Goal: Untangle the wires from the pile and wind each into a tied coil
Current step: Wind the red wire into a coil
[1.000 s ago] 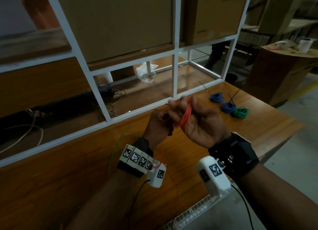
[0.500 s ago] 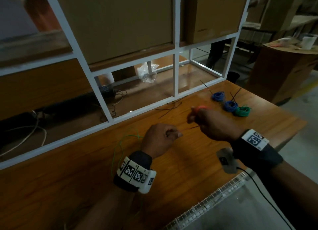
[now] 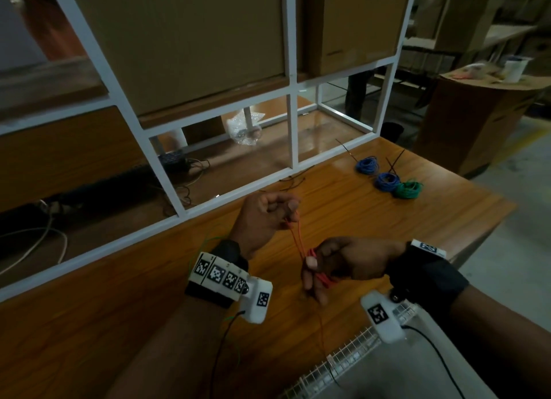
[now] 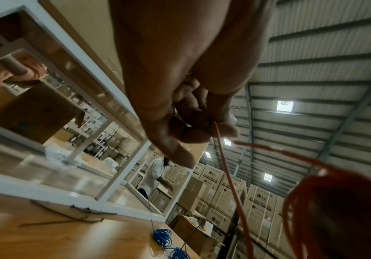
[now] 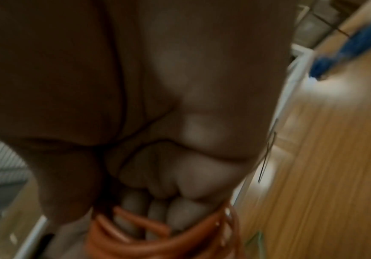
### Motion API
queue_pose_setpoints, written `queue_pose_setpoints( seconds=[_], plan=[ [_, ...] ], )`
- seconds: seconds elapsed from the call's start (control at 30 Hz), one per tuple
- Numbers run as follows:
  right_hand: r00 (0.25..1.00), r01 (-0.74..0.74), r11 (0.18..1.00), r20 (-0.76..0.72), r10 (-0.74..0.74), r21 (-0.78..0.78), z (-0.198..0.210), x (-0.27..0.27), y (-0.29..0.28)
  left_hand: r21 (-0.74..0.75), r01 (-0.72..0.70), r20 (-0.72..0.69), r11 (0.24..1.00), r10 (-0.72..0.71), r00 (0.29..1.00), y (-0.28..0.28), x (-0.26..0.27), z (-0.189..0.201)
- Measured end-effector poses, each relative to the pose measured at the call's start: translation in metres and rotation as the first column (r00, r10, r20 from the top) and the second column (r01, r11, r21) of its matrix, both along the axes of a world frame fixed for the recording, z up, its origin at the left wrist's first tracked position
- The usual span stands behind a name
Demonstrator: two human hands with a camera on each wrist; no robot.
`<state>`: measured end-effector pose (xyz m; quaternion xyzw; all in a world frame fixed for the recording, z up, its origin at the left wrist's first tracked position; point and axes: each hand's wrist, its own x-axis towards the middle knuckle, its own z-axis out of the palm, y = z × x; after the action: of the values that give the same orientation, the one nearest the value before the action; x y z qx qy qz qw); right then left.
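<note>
Both hands are raised above the wooden tabletop (image 3: 372,219); the right hand (image 3: 343,264) has its fingers curled around a small red wire coil (image 3: 320,275), holding it tight; the left hand (image 3: 265,216) is higher and pinches the free red strand (image 3: 298,237) that runs down to the coil; at the far right of the tabletop lie two blue coils (image 3: 367,165) and one green coil (image 3: 409,189), the green touching the nearer blue; a loose thin green wire (image 3: 208,240) lies near the left wrist.
</note>
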<state>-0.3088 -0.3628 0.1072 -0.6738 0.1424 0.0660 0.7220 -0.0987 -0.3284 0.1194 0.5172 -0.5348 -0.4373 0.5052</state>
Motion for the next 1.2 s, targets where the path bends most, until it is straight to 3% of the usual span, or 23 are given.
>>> queue_pose_setpoints(
  seconds=[0.1, 0.2, 0.3, 0.43, 0.53, 0.63, 0.73, 0.83, 0.9, 0.97, 1.0, 1.07, 1.1, 1.2],
  plan=[
    [0.980, 0.004, 0.947, 0.188, -0.069, 0.322, 0.006, 0.004, 0.005, 0.051, 0.052, -0.158, 0.997, -0.043, 0.987, -0.004, 0.000, 0.001],
    [0.943, -0.018, 0.871, 0.297, -0.149, 0.492, 0.017, 0.009, 0.006, 0.044, 0.053, -0.183, 0.998, -0.044, 0.982, -0.009, -0.002, 0.000],
    [0.929, -0.052, 0.837, 0.334, -0.160, 0.545, 0.027, 0.015, 0.011, -0.002, 0.027, -0.150, 1.000, -0.027, 0.988, -0.013, -0.006, 0.005],
    [0.960, -0.073, 0.886, 0.273, -0.062, 0.458, 0.016, 0.024, 0.025, -0.179, -0.018, -0.077, 0.984, 0.004, 0.997, -0.018, -0.001, 0.028],
    [0.921, -0.121, 0.839, 0.376, -0.105, 0.530, 0.019, 0.024, 0.026, -0.214, 0.000, -0.014, 0.977, -0.003, 1.000, -0.020, 0.003, 0.035],
    [0.800, -0.088, 0.799, 0.520, -0.300, 0.596, 0.038, 0.027, 0.015, -0.112, -0.037, -0.063, 0.993, 0.030, 0.998, -0.016, 0.002, 0.022],
    [0.629, 0.021, 0.792, 0.608, -0.485, 0.610, 0.058, 0.030, 0.000, -0.010, -0.077, 0.021, 0.997, 0.077, 0.997, -0.009, -0.008, 0.002],
    [0.434, 0.282, 0.722, 0.587, -0.683, 0.632, 0.066, 0.031, -0.019, 0.075, -0.064, -0.036, 0.995, 0.067, 0.997, 0.000, -0.024, -0.018],
    [0.338, 0.608, 0.649, 0.591, -0.732, 0.457, 0.059, 0.030, -0.030, 0.106, -0.010, -0.010, 0.994, 0.011, 1.000, 0.007, -0.030, -0.028],
    [0.359, 0.861, 0.503, 0.612, -0.705, 0.074, 0.043, 0.028, -0.037, 0.115, 0.000, 0.029, 0.993, -0.003, 1.000, 0.015, -0.029, -0.036],
    [0.400, 0.904, 0.407, 0.601, -0.692, -0.133, 0.035, 0.026, -0.038, 0.108, -0.027, 0.045, 0.994, 0.023, 0.999, 0.018, -0.025, -0.039],
    [0.505, 0.846, 0.261, 0.546, -0.668, -0.464, 0.020, 0.025, -0.037, 0.086, -0.085, 0.120, 0.993, 0.074, 0.990, 0.020, -0.013, -0.041],
    [0.547, 0.804, 0.228, 0.533, -0.646, -0.549, 0.013, 0.026, -0.036, 0.079, -0.096, 0.183, 0.992, 0.080, 0.980, 0.020, -0.006, -0.041],
    [0.606, 0.741, 0.191, 0.520, -0.602, -0.644, 0.003, 0.029, -0.034, 0.074, -0.060, 0.329, 0.995, 0.032, 0.944, 0.021, 0.005, -0.040]
  ],
)
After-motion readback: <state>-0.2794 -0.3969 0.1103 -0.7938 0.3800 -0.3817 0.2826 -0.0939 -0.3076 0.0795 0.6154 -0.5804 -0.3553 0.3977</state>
